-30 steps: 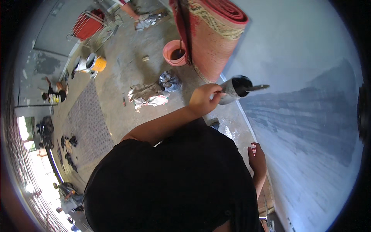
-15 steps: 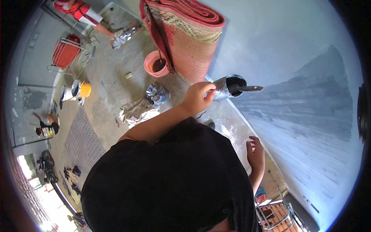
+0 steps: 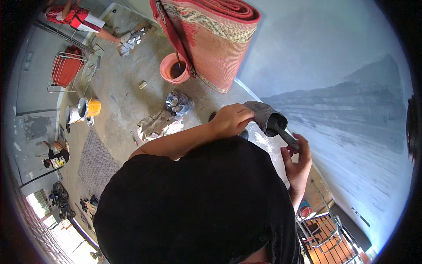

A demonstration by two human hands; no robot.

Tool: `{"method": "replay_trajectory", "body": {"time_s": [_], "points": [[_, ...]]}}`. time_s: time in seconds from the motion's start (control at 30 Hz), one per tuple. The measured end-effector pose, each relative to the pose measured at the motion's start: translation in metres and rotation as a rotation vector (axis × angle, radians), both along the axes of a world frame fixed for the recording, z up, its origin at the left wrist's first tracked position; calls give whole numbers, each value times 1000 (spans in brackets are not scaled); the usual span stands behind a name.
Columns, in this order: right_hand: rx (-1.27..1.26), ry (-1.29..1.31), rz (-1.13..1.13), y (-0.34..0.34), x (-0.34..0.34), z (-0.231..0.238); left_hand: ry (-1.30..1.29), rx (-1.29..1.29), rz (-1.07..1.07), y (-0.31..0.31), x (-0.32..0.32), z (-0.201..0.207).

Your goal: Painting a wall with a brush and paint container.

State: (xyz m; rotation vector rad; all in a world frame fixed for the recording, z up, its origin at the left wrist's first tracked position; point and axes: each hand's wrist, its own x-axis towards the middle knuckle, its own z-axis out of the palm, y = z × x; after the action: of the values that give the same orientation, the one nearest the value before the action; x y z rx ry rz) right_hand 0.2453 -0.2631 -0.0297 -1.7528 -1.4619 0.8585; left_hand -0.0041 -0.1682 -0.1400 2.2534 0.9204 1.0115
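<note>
Whereas the right hand [image 3: 298, 163] hung low and apart from the work half a second ago, it has now risen and its fingers close on the dark blade of the trowel [image 3: 285, 135], just below the tool's loaded end. Left hand [image 3: 231, 119] is wrapped over the grey mortar-caked board [image 3: 263, 115], gripping it from the near side; the board has dropped from shoulder height to a position directly in front of the chest, and the blade no longer points out toward the wall. Both hands are now close together, with the board and trowel touching between them.

Beyond the hands, the grey wall [image 3: 351, 114] shows a darker, freshly coated band at right. On the concrete floor [image 3: 118, 101] lie a crumpled sack [image 3: 178, 102] and torn paper bags [image 3: 157, 124]. Further off stand an orange bucket [image 3: 174, 69] against a rolled red mat [image 3: 211, 35], and a yellow pail [image 3: 93, 107]. Another person [image 3: 81, 18] crouches at the far edge.
</note>
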Motion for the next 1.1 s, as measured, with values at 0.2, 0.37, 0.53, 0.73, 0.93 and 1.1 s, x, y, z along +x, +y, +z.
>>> {"method": "replay_trajectory", "body": {"time_s": [0.2, 0.37, 0.53, 0.73, 0.93, 1.1], "points": [[-21, 40, -16, 3, -26, 1, -19, 11, 92, -13, -13, 1], [-37, 126, 30, 9, -36, 0, 0, -31, 79, -27, -24, 1], [-81, -13, 204, 20, -40, 9, 34, -96, 107, -39, -30, 7], [62, -95, 268, 23, -37, 14, 60, -3, 182, -45, -29, 12], [160, -4, 146, 10, -21, 3, 117, 26, 142, -45, -18, 20], [182, 72, 41, -13, 13, 0, 155, 56, 150, -43, -2, 30]]}}
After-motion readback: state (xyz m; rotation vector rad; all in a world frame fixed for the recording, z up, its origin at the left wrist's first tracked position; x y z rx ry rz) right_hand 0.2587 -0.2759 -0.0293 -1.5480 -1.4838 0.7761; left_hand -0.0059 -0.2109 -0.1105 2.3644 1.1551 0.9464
